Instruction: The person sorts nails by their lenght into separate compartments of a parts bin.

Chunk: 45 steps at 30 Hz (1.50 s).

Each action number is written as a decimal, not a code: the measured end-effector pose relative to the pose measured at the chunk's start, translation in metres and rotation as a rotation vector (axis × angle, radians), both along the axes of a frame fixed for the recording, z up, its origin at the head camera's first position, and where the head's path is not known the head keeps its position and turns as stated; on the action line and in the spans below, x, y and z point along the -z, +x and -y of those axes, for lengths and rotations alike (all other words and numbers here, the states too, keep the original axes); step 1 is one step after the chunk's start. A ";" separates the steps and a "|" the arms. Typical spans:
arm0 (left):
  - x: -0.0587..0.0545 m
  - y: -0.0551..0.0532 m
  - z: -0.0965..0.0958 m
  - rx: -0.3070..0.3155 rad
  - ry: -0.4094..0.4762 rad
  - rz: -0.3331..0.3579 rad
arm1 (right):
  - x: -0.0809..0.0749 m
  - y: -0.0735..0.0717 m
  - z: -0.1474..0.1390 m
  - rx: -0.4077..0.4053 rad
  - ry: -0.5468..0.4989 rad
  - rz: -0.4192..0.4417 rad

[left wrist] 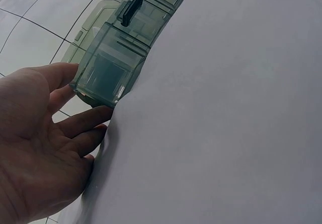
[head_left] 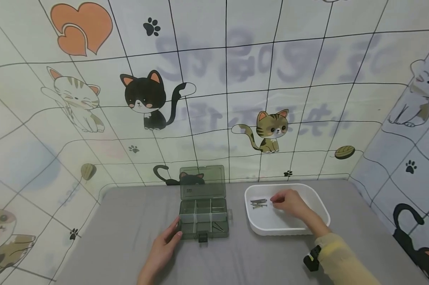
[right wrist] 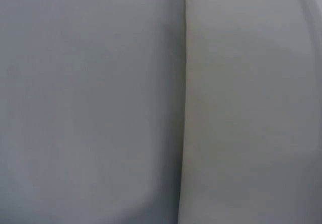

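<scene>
A transparent green compartment box (head_left: 187, 227) stands on the grey cloth with its lid (head_left: 202, 182) raised at the back. A few thin metal pieces (head_left: 218, 227) lie in its front right compartment. My left hand (head_left: 163, 247) rests against the box's left side, fingers fairly straight; in the left wrist view the fingertips touch the box's end (left wrist: 103, 73). My right hand (head_left: 291, 204) reaches into a white tray (head_left: 289, 230), its fingertips close together just right of several screws (head_left: 259, 203). Whether a screw is between those fingertips is too small to tell.
A grey cloth (head_left: 129, 221) covers the surface under the box and tray. Behind and at both sides hangs a white sheet (head_left: 207, 142) with grid lines and printed cats. The right wrist view shows only grey cloth (right wrist: 85, 103) and a pale surface (right wrist: 246, 103).
</scene>
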State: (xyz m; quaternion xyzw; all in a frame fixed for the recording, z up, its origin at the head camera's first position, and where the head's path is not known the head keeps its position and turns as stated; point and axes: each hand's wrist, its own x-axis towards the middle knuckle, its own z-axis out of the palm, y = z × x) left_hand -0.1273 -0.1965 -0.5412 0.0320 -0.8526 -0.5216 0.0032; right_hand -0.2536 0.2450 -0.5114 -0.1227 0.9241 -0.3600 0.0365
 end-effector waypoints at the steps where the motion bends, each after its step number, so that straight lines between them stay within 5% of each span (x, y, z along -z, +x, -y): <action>1: 0.000 0.000 0.000 -0.001 0.001 -0.001 | 0.001 -0.001 0.002 -0.010 0.008 -0.003; 45: 0.002 -0.001 0.001 -0.002 -0.010 0.001 | 0.010 -0.010 0.029 -0.137 0.112 -0.082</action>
